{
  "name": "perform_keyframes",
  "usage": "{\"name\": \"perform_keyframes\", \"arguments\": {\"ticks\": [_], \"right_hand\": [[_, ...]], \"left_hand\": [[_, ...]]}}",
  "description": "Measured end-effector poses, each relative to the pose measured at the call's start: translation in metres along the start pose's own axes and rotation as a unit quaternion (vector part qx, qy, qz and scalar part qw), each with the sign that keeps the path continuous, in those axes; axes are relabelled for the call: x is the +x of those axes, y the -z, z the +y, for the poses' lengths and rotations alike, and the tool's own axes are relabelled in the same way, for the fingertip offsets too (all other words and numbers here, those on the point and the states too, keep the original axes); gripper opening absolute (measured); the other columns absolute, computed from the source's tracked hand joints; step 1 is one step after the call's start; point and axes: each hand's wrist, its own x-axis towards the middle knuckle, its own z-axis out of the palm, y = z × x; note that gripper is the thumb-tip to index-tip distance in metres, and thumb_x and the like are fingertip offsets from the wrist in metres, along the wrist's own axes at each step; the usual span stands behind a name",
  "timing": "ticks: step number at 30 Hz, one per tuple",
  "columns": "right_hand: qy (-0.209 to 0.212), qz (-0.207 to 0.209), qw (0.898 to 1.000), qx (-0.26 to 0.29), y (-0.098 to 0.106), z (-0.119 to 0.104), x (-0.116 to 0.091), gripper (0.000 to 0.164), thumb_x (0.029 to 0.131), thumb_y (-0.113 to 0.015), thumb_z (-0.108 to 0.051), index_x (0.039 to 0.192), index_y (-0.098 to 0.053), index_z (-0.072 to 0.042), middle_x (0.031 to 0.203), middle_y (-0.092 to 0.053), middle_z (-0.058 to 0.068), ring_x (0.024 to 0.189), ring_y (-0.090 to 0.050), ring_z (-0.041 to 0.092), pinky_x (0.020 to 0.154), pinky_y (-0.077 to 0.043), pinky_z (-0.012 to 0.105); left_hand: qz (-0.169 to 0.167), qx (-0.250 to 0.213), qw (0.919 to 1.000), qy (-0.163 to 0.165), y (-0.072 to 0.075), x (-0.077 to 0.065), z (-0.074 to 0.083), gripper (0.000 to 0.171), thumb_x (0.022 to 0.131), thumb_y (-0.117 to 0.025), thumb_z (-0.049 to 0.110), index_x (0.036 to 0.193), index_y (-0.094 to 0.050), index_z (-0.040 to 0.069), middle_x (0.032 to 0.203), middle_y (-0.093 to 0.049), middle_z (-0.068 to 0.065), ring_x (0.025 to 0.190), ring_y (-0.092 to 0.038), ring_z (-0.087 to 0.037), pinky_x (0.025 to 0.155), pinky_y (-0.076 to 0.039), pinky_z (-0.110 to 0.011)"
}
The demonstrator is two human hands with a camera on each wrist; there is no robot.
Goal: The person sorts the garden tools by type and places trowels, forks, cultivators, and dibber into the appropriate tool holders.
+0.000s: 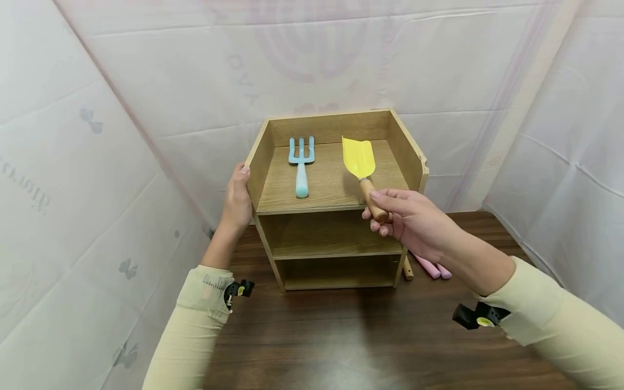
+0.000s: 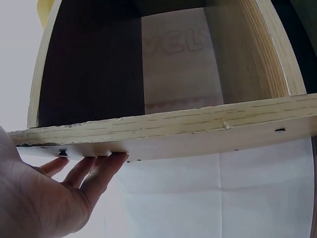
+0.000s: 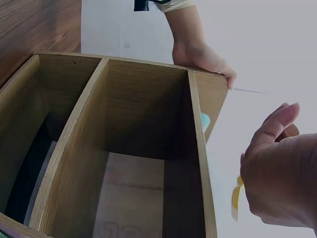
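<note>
In the head view my right hand (image 1: 414, 216) holds a small yellow hand trowel (image 1: 359, 157) by its wooden handle, thumb on top, with the blade pointing away over the shelf's top tray. A small blue garden fork (image 1: 301, 162) lies in that tray, left of the trowel, tines toward the back. My left hand (image 1: 237, 200) rests against the left outer side of the wooden shelf (image 1: 336, 207). From the left wrist, that hand's fingers (image 2: 101, 176) touch the side panel. In the right wrist view the trowel (image 3: 236, 201) is mostly hidden behind my right hand (image 3: 282, 173).
Below the tray are two open compartments. To the shelf's right, on the dark wooden table (image 1: 317, 336), lie pink handles (image 1: 428, 267) and a wooden handle (image 1: 407, 269), partly hidden. White sheeting (image 1: 195, 65) stands behind and on both sides.
</note>
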Motion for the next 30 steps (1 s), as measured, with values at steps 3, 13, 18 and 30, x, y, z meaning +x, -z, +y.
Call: {"name": "perform_keyframes", "arguments": {"ticks": [3,13,18,30], "right_hand": [[-0.007,0.011,1.0,-0.005,-0.001,0.001,0.003,0.033,0.112,-0.055,-0.027,0.122,-0.052,0.004,0.098,-0.07,-0.001,0.076,-0.064,0.006,0.067,-0.053,0.013],[-0.037,0.021,0.999,-0.011,-0.007,0.0,0.022,0.038,0.112,-0.054,-0.025,0.13,-0.052,0.009,0.098,-0.068,0.003,0.08,-0.071,0.006,0.078,-0.06,0.014],[-0.045,0.031,0.998,0.003,-0.012,0.001,0.032,0.037,0.113,-0.052,-0.027,0.129,-0.052,0.007,0.097,-0.066,0.004,0.087,-0.071,0.009,0.083,-0.061,0.016],[-0.045,0.035,0.998,0.028,-0.017,0.003,0.039,0.035,0.114,-0.05,-0.029,0.125,-0.052,0.004,0.099,-0.064,0.005,0.091,-0.071,0.012,0.09,-0.062,0.02]], "left_hand": [[-0.002,0.003,1.0,-0.002,-0.001,0.0,0.001,0.057,0.105,-0.024,0.036,0.138,-0.052,-0.001,0.118,-0.056,-0.019,0.099,-0.054,-0.013,0.091,-0.043,-0.026],[-0.002,0.005,0.9999,-0.009,-0.001,0.001,0.002,0.055,0.105,-0.023,0.037,0.132,-0.053,-0.001,0.115,-0.056,-0.019,0.098,-0.053,-0.012,0.09,-0.042,-0.026],[-0.003,-0.003,1.0,-0.005,0.0,0.0,0.003,0.056,0.105,-0.024,0.037,0.134,-0.052,-0.001,0.114,-0.056,-0.017,0.097,-0.054,-0.012,0.088,-0.044,-0.025],[-0.002,0.02,0.9998,0.0,0.003,-0.003,0.003,0.059,0.104,-0.023,0.038,0.137,-0.051,-0.001,0.118,-0.057,-0.022,0.1,-0.054,-0.014,0.092,-0.042,-0.026]]}}
